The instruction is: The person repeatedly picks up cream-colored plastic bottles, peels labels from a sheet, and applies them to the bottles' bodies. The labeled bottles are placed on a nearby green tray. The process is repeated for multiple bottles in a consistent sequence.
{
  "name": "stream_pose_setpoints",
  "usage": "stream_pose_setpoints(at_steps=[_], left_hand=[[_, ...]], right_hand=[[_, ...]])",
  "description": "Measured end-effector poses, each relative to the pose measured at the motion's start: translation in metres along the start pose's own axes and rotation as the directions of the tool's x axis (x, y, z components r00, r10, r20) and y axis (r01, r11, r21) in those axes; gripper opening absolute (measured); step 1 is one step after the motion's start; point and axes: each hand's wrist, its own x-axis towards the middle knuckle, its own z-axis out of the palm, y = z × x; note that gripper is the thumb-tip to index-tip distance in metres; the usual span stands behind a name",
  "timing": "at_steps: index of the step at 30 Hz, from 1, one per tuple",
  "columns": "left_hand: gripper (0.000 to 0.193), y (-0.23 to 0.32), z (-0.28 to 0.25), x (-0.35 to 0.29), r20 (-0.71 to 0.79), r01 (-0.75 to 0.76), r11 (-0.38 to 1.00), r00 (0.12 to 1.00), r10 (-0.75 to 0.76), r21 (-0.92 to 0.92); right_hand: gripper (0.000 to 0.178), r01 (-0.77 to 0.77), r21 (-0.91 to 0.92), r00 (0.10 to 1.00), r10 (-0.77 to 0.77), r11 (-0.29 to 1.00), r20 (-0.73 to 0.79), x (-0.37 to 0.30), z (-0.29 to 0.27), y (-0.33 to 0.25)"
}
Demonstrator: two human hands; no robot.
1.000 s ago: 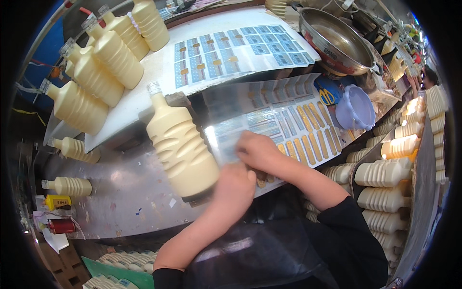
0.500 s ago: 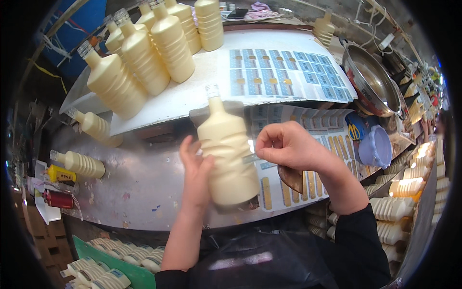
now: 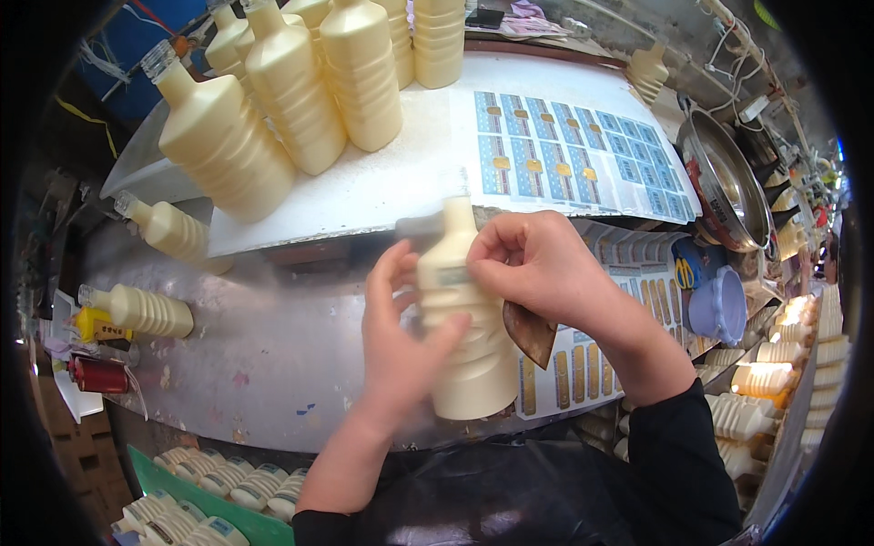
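Observation:
A cream ribbed bottle (image 3: pixel 473 373) with a clear threaded neck stands slightly tilted in front of me. My left hand (image 3: pixel 401 318) curls round its left side, the thumb across the front; motion blurs it a little. The thumb and forefinger of my right hand (image 3: pixel 537 268) pinch together against the bottle's upper right side. From these fingertips a small blue-grey label (image 3: pixel 449 276) reaches across the bottle below its shoulder. Beneath my right palm juts a brown, pointed flat piece (image 3: pixel 530 335), apparently tucked in the curled fingers.
Several cream bottles (image 3: pixel 364 82) stand on the raised white board (image 3: pixel 364 196), beside a label sheet (image 3: pixel 537 155). More label strips (image 3: pixel 578 378) lie right of my bottle. A metal pan (image 3: pixel 724 177) and a lilac bucket (image 3: pixel 717 305) are farther right. Two bottles (image 3: pixel 150 309) lie at left.
My right hand has brought the label from beside the bottle onto its upper body. My left hand's fingers have closed in round the bottle. The whole view has shifted slightly.

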Motion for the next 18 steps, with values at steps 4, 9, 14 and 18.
stream_pose_setpoints(at_steps=[4,9,14,18], left_hand=[[0.036,-0.001,0.001,0.018,-0.036,0.048,0.991,0.998,-0.053,-0.127],[0.022,-0.004,0.009,0.022,-0.089,0.101,0.983,0.989,-0.115,-0.151],[0.021,-0.006,0.01,0.021,-0.127,0.079,0.983,0.987,-0.101,-0.167],[0.021,-0.006,0.013,0.022,-0.15,0.017,0.999,0.988,-0.024,-0.048]], right_hand=[[0.012,-0.017,-0.031,0.999,0.016,0.999,-0.031,-0.004,0.001,-0.005],[0.014,0.052,-0.086,0.997,-0.057,0.995,-0.058,-0.006,0.001,-0.007],[0.017,0.064,-0.15,0.993,-0.078,0.987,-0.085,-0.006,0.002,-0.01],[0.018,0.091,-0.2,0.988,-0.114,0.975,-0.106,-0.007,-0.001,-0.006]])
